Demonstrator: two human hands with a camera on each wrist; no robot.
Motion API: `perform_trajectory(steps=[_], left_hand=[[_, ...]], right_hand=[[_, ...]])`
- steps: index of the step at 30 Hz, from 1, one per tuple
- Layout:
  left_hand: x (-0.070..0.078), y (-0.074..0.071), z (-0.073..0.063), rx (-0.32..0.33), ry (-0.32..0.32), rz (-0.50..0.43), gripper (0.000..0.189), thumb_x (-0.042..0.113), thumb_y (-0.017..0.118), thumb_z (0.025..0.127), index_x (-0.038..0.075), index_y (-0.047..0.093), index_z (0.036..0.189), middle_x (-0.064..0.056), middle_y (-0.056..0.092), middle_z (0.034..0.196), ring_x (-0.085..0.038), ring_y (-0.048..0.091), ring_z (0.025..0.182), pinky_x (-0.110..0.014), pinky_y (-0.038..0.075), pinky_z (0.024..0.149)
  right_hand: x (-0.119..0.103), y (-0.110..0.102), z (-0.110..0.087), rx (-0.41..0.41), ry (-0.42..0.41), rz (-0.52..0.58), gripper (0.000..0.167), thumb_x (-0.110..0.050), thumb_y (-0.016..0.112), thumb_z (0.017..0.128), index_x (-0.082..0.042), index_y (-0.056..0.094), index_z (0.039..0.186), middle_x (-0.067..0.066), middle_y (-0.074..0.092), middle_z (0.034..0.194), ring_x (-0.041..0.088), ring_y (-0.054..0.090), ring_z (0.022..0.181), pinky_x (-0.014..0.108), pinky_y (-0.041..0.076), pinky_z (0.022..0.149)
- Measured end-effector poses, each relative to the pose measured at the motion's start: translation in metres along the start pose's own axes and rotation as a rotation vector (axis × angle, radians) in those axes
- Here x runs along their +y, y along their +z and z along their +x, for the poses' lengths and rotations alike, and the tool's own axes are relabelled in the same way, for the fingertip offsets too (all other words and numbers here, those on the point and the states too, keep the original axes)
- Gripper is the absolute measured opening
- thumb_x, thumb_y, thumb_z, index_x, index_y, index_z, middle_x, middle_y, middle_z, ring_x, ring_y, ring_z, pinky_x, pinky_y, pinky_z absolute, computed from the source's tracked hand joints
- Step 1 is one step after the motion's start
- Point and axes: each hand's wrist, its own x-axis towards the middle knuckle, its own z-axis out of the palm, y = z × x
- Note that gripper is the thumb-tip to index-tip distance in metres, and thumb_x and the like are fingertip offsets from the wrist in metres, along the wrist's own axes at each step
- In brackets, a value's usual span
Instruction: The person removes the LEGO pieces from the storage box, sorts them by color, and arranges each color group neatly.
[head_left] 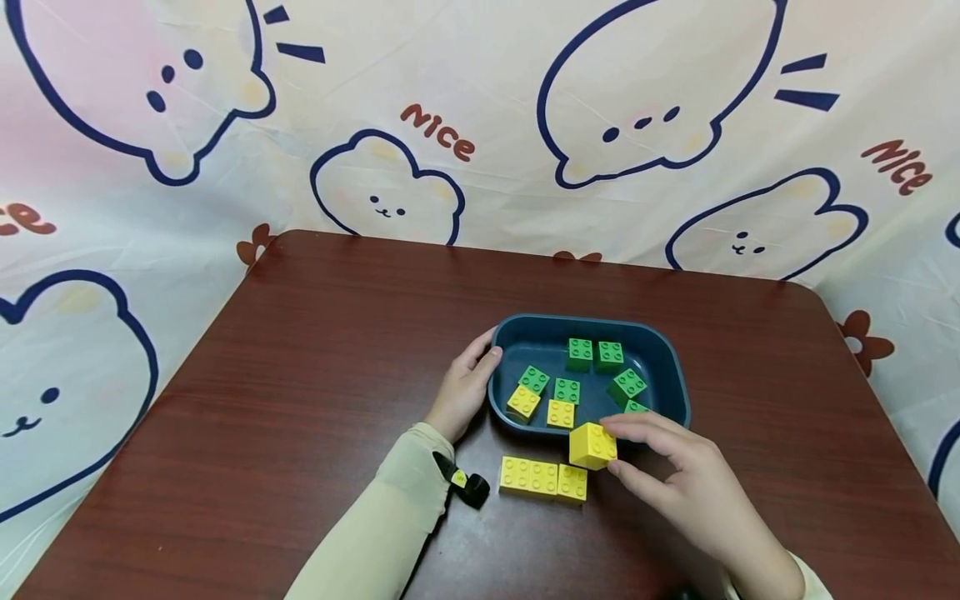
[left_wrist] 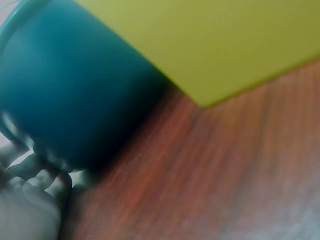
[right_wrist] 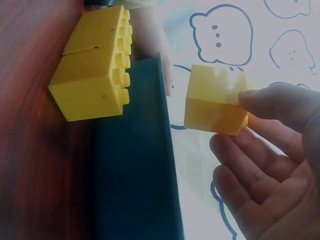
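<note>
In the head view my right hand [head_left: 682,471] pinches a yellow toy building block [head_left: 591,447] between thumb and fingertips, over the near rim of a dark blue tray [head_left: 678,383]. The right wrist view shows this block [right_wrist: 215,100] off the table, its studs turned toward the palm. My left hand [head_left: 463,387] holds the tray's left end, thumb by the rim and fingers along the outer wall. Just in front of the tray, a row of yellow blocks [head_left: 528,477] lies on the table, studs up. Inside the tray are several green blocks [head_left: 579,354] and two yellow ones [head_left: 560,414].
The brown wooden table [head_left: 337,375] extends around the tray on all sides. A patterned cloth [head_left: 495,200] hangs behind it and at both sides. On the left wrist sits a black strap with a small device [head_left: 471,490], close to the yellow row.
</note>
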Motion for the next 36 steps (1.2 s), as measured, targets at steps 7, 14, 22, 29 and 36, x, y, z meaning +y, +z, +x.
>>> perform_trajectory(steps=[7, 14, 22, 29, 36], left_hand=[[-0.001, 0.000, 0.001, -0.005, -0.005, 0.010, 0.046, 0.032, 0.048, 0.108, 0.023, 0.043, 0.153, 0.004, 0.043, 0.155, -0.015, 0.034, 0.145, -0.042, 0.030, 0.118], [0.000, 0.000, 0.000, 0.002, -0.012, 0.018, 0.046, 0.032, 0.048, 0.108, 0.024, 0.043, 0.154, 0.006, 0.042, 0.156, -0.014, 0.033, 0.146, -0.041, 0.029, 0.118], [0.000, 0.001, 0.000, -0.012, 0.027, -0.006, 0.046, 0.032, 0.048, 0.108, 0.024, 0.043, 0.153, 0.004, 0.043, 0.155, -0.014, 0.034, 0.145, -0.040, 0.030, 0.118], [0.000, 0.001, 0.000, -0.014, 0.005, 0.004, 0.045, 0.033, 0.047, 0.108, 0.027, 0.044, 0.153, 0.009, 0.043, 0.154, -0.010, 0.034, 0.144, -0.037, 0.031, 0.117], [-0.001, 0.001, 0.001, -0.012, 0.011, -0.005, 0.046, 0.033, 0.047, 0.108, 0.025, 0.044, 0.153, 0.006, 0.043, 0.155, -0.012, 0.034, 0.145, -0.039, 0.031, 0.117]], right_hand=[[0.003, 0.002, -0.008, -0.005, 0.041, 0.012, 0.046, -0.004, 0.086, 0.078, -0.026, 0.073, 0.116, -0.014, 0.068, 0.117, 0.007, 0.063, 0.107, 0.007, 0.044, 0.090], [0.006, 0.003, -0.012, 0.017, 0.019, 0.030, 0.048, -0.001, 0.086, 0.076, -0.025, 0.073, 0.116, -0.013, 0.068, 0.117, 0.006, 0.063, 0.108, 0.007, 0.044, 0.091], [0.009, 0.004, -0.018, 0.004, 0.048, 0.031, 0.046, -0.002, 0.086, 0.077, -0.026, 0.073, 0.114, -0.013, 0.068, 0.117, 0.005, 0.062, 0.107, 0.006, 0.043, 0.090], [0.013, 0.004, -0.022, -0.012, 0.078, 0.017, 0.045, -0.004, 0.087, 0.076, -0.028, 0.073, 0.112, -0.014, 0.068, 0.115, 0.005, 0.063, 0.104, 0.010, 0.047, 0.088], [0.018, 0.004, -0.025, -0.025, 0.108, -0.022, 0.044, -0.005, 0.088, 0.075, -0.028, 0.074, 0.110, -0.015, 0.068, 0.114, 0.005, 0.063, 0.101, 0.015, 0.052, 0.084]])
